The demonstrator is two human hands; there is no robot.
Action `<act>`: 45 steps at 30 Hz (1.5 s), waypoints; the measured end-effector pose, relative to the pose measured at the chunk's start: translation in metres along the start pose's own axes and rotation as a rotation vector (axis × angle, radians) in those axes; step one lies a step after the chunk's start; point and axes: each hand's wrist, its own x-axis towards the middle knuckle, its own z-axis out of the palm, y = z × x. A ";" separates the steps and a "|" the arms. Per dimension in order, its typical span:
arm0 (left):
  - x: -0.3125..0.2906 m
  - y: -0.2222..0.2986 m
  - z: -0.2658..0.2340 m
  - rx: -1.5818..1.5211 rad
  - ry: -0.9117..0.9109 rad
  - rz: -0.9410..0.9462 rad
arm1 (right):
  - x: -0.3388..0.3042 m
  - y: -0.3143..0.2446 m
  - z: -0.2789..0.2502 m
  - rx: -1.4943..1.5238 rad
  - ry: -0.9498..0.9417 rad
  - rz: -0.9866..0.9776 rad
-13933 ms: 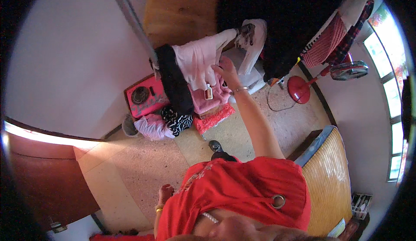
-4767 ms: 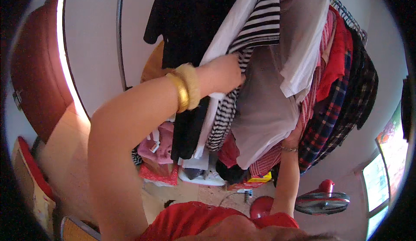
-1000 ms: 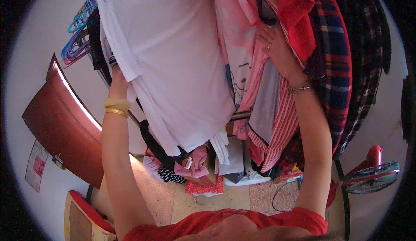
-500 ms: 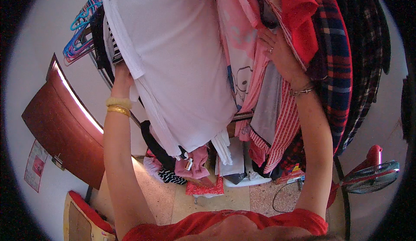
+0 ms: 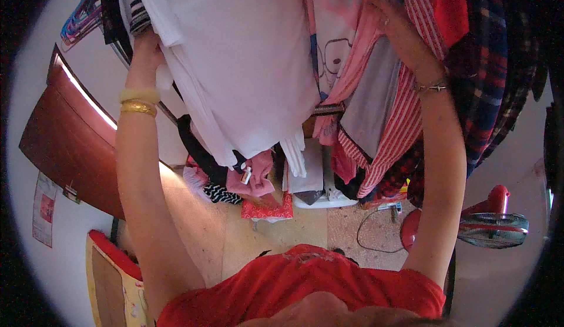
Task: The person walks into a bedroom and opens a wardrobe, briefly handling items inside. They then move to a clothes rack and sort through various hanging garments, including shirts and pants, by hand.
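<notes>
A wide white shirt [image 5: 235,62] hangs in front of me, filling the middle. Beside its left edge is my left hand [image 5: 148,45], by a black-and-white striped garment [image 5: 135,4]; its fingers are hidden among the cloth. At the upper right my right hand [image 5: 383,17] reaches in between garments, its fingers dim and bent against the edge of a pink garment [image 5: 346,7] with a cartoon print. Next to that forearm hang a grey cloth [image 5: 373,101] and a red-and-white striped garment [image 5: 399,121].
Dark plaid shirts [image 5: 490,62] and a red garment [image 5: 451,12] crowd the right side. Colourful hangers [image 5: 82,15] hang at the upper left. Below lie folded pink clothes [image 5: 255,174] and a red patterned cloth [image 5: 267,208]. A red fan [image 5: 493,227] stands right; a brown door [image 5: 70,139] is left.
The view has shifted, so the clothes and both hands sit higher in it, and my arms appear farther apart. My right hand still touches the pink garment; the left stays by the white shirt.
</notes>
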 end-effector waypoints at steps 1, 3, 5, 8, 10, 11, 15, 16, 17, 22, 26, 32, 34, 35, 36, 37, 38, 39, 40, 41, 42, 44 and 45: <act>0.002 0.000 -0.004 0.020 -0.012 0.019 | 0.000 0.002 0.001 -0.008 -0.009 0.024; 0.004 0.000 -0.006 0.049 -0.052 0.039 | 0.004 0.005 -0.005 -0.056 -0.038 0.062; 0.004 -0.003 -0.009 0.076 -0.093 0.032 | 0.004 -0.003 0.000 -0.080 -0.032 0.119; -0.026 -0.006 0.016 0.069 -0.097 -0.059 | -0.007 -0.027 0.019 -0.072 0.005 0.153; -0.033 -0.014 0.011 0.351 -0.225 0.083 | -0.008 -0.013 0.018 -0.071 -0.079 0.060; -0.025 -0.029 -0.006 0.765 -0.330 0.317 | -0.009 -0.010 0.028 -0.041 -0.110 0.058; -0.090 -0.068 0.042 1.337 -0.852 0.572 | -0.037 0.003 0.053 -0.034 -0.253 0.182; -0.096 -0.081 0.048 0.986 -1.048 0.364 | -0.045 0.002 0.067 -0.030 -0.316 0.229; -0.102 -0.096 0.054 0.641 -1.197 0.102 | -0.051 0.005 0.080 -0.008 -0.343 0.132; -0.112 -0.116 0.075 0.216 -1.162 -0.386 | -0.059 0.035 0.071 -0.390 -0.136 0.159; -0.095 -0.117 0.057 0.712 -0.939 -0.015 | -0.071 0.015 0.016 -0.283 0.139 0.358; -0.072 -0.156 0.013 1.587 -0.825 0.328 | -0.077 -0.030 -0.011 -0.254 0.312 0.439; -0.065 -0.169 0.001 1.735 -0.806 0.353 | -0.082 -0.042 -0.004 -0.284 0.321 0.418; -0.064 -0.169 -0.002 1.773 -0.801 0.383 | -0.085 -0.044 -0.006 -0.338 0.322 0.420; -0.063 -0.169 -0.004 1.811 -0.794 0.413 | -0.086 -0.045 -0.010 -0.391 0.322 0.421; -0.065 -0.171 -0.005 1.825 -0.769 0.399 | -0.084 -0.045 -0.014 -0.449 0.284 0.422; -0.067 -0.169 -0.004 1.839 -0.742 0.392 | -0.083 -0.043 -0.017 -0.448 0.274 0.433; -0.068 -0.166 -0.003 1.853 -0.715 0.386 | -0.084 -0.043 -0.019 -0.447 0.265 0.445; -0.068 -0.165 -0.003 1.867 -0.688 0.380 | -0.085 -0.042 -0.020 -0.447 0.256 0.456; -0.064 -0.168 -0.005 1.833 -0.665 0.383 | -0.084 -0.043 -0.019 -0.440 0.266 0.459; -0.061 -0.171 -0.006 1.890 -0.634 0.453 | -0.083 -0.043 -0.017 -0.433 0.276 0.462; -0.054 -0.177 -0.005 1.996 -0.565 0.597 | -0.084 -0.043 -0.020 -0.380 0.302 0.474; -0.051 -0.185 -0.009 1.951 -0.495 0.728 | -0.084 -0.039 -0.026 -0.329 0.311 0.482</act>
